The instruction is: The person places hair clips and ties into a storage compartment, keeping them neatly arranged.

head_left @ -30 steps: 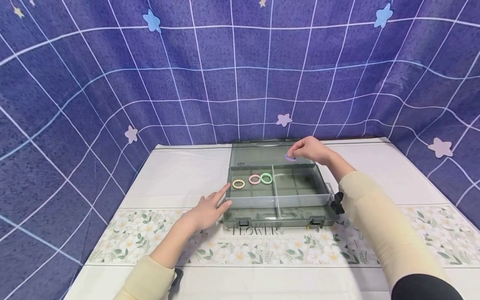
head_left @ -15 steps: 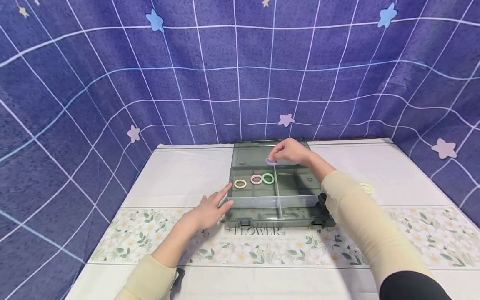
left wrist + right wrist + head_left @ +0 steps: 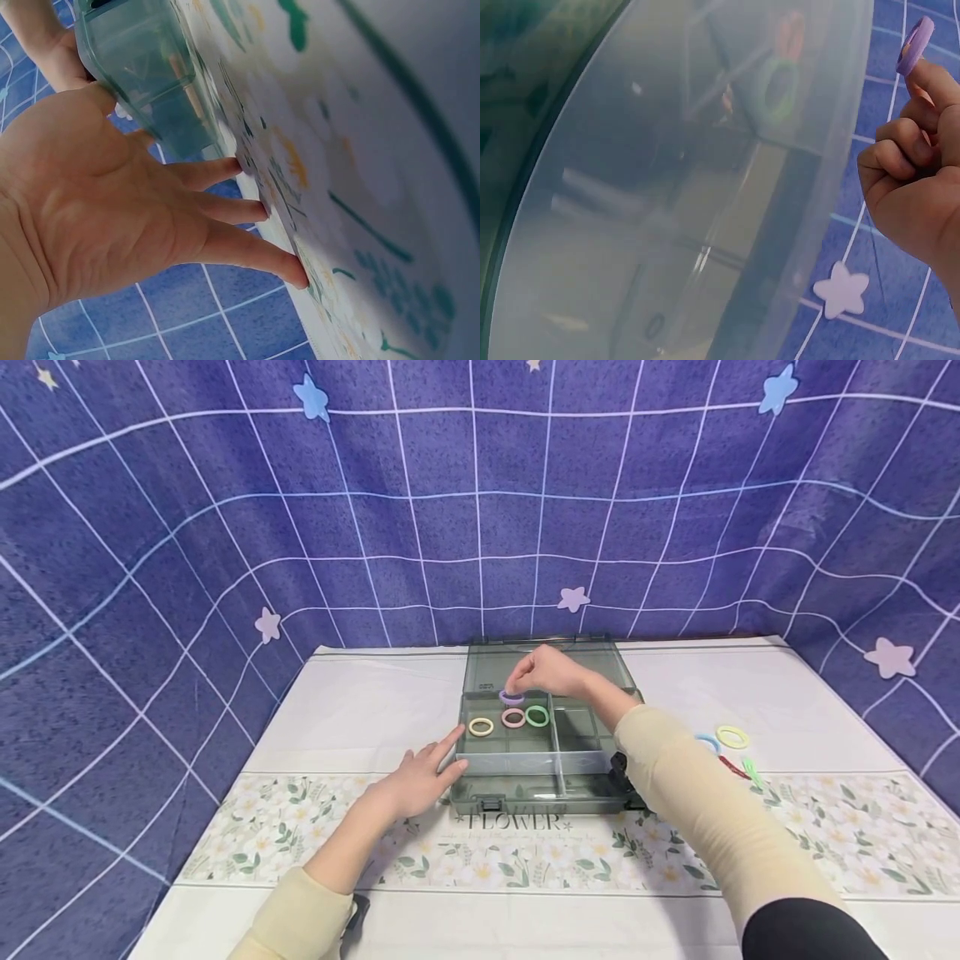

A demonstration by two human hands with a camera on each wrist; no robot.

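Note:
My right hand (image 3: 553,672) pinches a purple hair tie (image 3: 924,39) between thumb and fingertips, over the back of the left compartment of a grey see-through plastic box (image 3: 581,807). Below it in that compartment lie a pink hair tie (image 3: 513,725), a green hair tie (image 3: 537,725) and, farther left, a cream hair tie (image 3: 481,733). My left hand (image 3: 411,787) lies with fingers spread at the box's left side, index finger and thumb at its edge. In the left wrist view, other fingertips of that hand rest on the tablecloth (image 3: 360,150).
The box's lid (image 3: 585,664) lies folded back behind it. A divider (image 3: 554,727) splits its compartments. Right of the box, partly behind my sleeve, lie a blue hair tie (image 3: 708,742), a yellow hair tie (image 3: 742,743), a thin red item (image 3: 733,768) and a small green item (image 3: 752,772).
My right hand has carried the purple hair tie leftward and down, from over the lid to over the left compartment. Small items at the right came into view. The left hand stays put.

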